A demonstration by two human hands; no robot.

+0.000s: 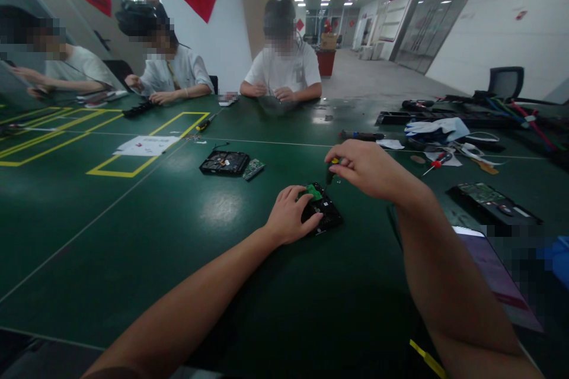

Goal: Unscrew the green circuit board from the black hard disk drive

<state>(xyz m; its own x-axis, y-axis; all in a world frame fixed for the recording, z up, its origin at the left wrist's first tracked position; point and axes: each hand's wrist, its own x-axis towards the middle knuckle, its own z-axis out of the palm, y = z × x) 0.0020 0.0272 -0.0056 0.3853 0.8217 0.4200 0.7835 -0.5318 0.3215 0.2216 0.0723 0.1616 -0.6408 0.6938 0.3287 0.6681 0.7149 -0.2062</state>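
On the green table in front of me lies a black hard drive (pixel 329 212) with a green circuit board (pixel 313 192) at its far end. My left hand (pixel 291 216) grips it from the left, fingers across the board side and thumb along the near part. Above its far right corner, my right hand (pixel 364 167) pinches a screwdriver (pixel 329 176) with a dark and yellow handle. The screwdriver points down, tip at the drive's edge; whether it sits in a screw I cannot tell. A few tiny bits, perhaps screws, lie just right of the screwdriver.
Farther left sit another black drive (pixel 224 162) and a loose circuit board (pixel 253 169). To the right are a red-handled screwdriver (pixel 439 161), gloves (pixel 438 129), a third drive (pixel 498 201) and a tablet-like screen (pixel 498 278). Several people sit across the table (pixel 178 237).
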